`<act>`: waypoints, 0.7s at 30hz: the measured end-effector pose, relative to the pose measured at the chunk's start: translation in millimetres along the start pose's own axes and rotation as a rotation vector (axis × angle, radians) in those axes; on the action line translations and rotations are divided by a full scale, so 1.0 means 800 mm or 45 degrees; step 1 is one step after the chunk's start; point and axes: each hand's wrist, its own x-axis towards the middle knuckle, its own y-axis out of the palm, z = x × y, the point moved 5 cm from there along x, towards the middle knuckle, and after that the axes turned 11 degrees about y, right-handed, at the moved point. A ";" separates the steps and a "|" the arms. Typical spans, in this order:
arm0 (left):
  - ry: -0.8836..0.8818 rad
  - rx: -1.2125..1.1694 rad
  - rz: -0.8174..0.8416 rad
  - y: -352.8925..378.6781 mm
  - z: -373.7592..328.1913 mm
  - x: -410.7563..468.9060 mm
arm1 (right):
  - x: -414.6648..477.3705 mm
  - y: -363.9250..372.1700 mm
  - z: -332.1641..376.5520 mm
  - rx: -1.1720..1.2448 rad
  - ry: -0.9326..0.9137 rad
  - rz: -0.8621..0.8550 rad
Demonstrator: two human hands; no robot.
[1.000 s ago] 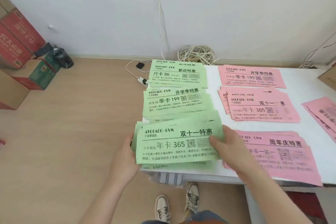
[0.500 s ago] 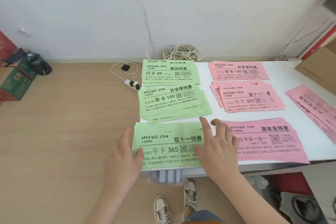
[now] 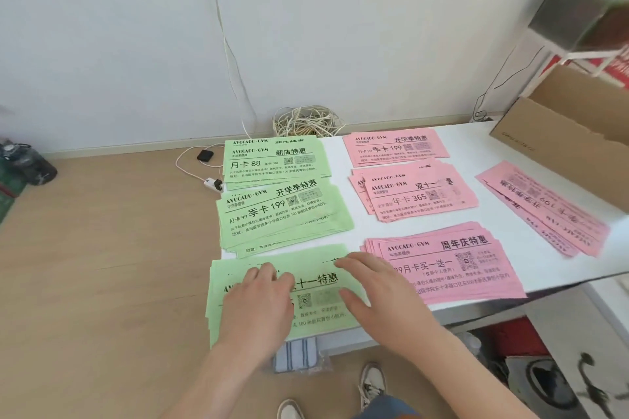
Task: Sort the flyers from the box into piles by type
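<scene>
This is a plain workroom, perhaps a small office or storeroom. It has a bare white painted wall (image 3: 102,27), a pale wood-look laminate floor (image 3: 102,248) and a white tabletop (image 3: 503,231) carrying stacks of green and pink printed gym flyers (image 3: 282,214). A tangled coil of pale cables (image 3: 306,121) lies at the wall's foot. An open brown cardboard box (image 3: 561,143) sits at the table's right end. The items under the table are too blurred to identify.

Flyer piles (image 3: 282,214) on table (image 3: 476,150); box (image 3: 561,139) far right

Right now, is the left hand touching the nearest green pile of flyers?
Touching. The head view shows the left hand lying palm-down on the nearest green pile, its fingers covering part of the printed text.
</scene>
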 end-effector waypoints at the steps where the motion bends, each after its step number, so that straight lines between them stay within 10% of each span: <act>1: 0.009 -0.022 -0.030 -0.006 -0.006 0.008 | -0.003 -0.019 -0.015 0.073 0.045 -0.067; 7: 0.206 -0.270 -0.218 -0.040 -0.108 0.080 | -0.014 -0.136 -0.143 0.090 0.312 -0.331; 21: 0.586 -0.292 0.218 0.055 -0.431 0.304 | 0.023 -0.256 -0.492 -0.137 0.847 0.097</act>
